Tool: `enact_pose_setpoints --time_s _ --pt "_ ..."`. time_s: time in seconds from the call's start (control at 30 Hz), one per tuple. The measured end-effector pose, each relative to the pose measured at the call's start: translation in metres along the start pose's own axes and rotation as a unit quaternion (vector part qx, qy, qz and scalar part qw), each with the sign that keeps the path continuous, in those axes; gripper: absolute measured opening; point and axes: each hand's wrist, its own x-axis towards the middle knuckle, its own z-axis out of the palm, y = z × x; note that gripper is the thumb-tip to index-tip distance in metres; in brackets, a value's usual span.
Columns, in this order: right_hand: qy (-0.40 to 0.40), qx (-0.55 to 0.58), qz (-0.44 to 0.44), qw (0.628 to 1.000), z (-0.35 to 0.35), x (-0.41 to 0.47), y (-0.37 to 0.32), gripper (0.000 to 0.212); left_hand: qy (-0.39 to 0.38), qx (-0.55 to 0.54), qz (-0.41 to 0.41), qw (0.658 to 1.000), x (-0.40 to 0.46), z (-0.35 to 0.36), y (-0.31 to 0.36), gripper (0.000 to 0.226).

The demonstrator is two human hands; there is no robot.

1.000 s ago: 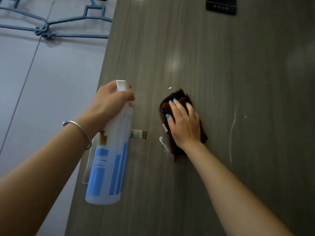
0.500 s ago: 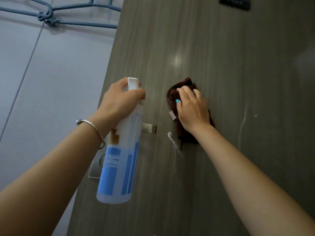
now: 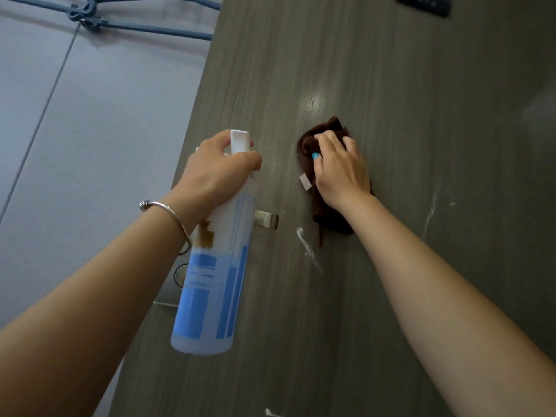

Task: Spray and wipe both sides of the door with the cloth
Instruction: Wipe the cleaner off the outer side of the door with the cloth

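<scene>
The grey wood-grain door [image 3: 391, 85] fills the right and middle of the view. My right hand [image 3: 341, 170] grips a bunched dark brown cloth [image 3: 323, 132] and presses it against the door's face. My left hand [image 3: 216, 173] holds a translucent spray bottle [image 3: 210, 290] with a blue label and white cap near its top, hanging in front of the door's left edge. White foam streaks [image 3: 307, 245] lie on the door just below the cloth, and another streak [image 3: 430, 215] to the right.
A metal door handle [image 3: 266, 221] and its lock plate [image 3: 176, 284] sit partly hidden behind the bottle. A dark sign plate [image 3: 424, 3] is at the door's top. Blue clothes hangers [image 3: 135, 22] hang on the pale wall at upper left.
My right hand's fingers have curled from flat into a grip on the cloth, bunching it smaller. The bottle stays in my left hand beside the handle.
</scene>
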Motion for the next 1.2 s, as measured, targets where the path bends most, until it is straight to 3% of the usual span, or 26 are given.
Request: enact_pose_setpoints --time_s 0.3,0.77,0.93,1.2 --pt "-0.034 -0.008 -0.013 0.999 -0.004 -0.012 0.004 0.044 -0.021 0.006 -0.004 1.0 0.0 -0.004 0.0 0.021" --pt "-0.023 -0.023 -0.027 0.999 0.001 -0.021 0.004 0.045 -0.011 0.02 0.007 1.0 -0.002 -0.002 0.001 0.024" --pt "-0.012 0.002 0.003 1.0 0.001 0.0 -0.003 0.046 -0.005 0.027 0.008 1.0 -0.004 0.0 0.001 0.021" --pt "-0.045 0.006 0.075 0.996 0.014 -0.076 -0.012 0.059 -0.006 0.026 0.013 1.0 -0.007 -0.001 0.002 0.022"
